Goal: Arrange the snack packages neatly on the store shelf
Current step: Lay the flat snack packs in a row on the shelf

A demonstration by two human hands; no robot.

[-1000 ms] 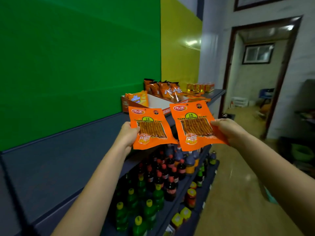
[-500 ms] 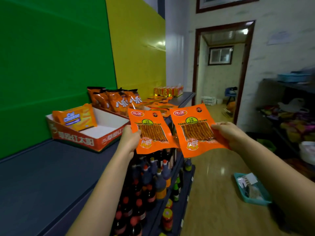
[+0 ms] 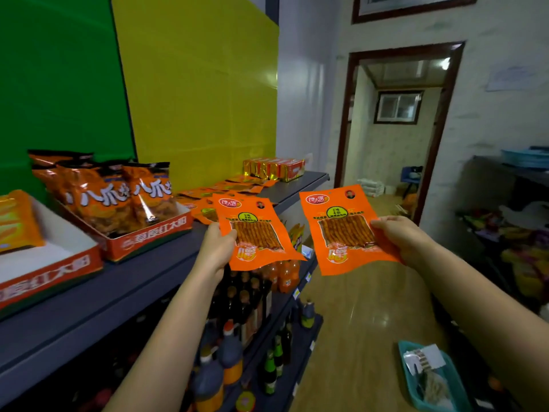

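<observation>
My left hand point(image 3: 216, 248) pinches the left edge of a flat orange snack package point(image 3: 252, 230), held upright just off the front edge of the grey top shelf point(image 3: 124, 289). My right hand point(image 3: 398, 236) pinches the right edge of a second, identical orange package point(image 3: 341, 230), held in the air over the aisle. The two packages are apart, side by side. More of the same orange packages point(image 3: 219, 188) lie flat on the shelf behind the left one.
Two red display boxes stand on the shelf: a nearly empty one point(image 3: 50, 269) at the left and one point(image 3: 148, 233) with orange chip bags. Gold-red boxes point(image 3: 274, 168) sit at the shelf's far end. Bottles point(image 3: 237, 322) fill lower shelves. A teal basket point(image 3: 430, 379) lies on the floor.
The view has turned right along the shelf and closer to the boxes. The two packages, side by side and nearly touching before, are now spread apart, the right one further right.
</observation>
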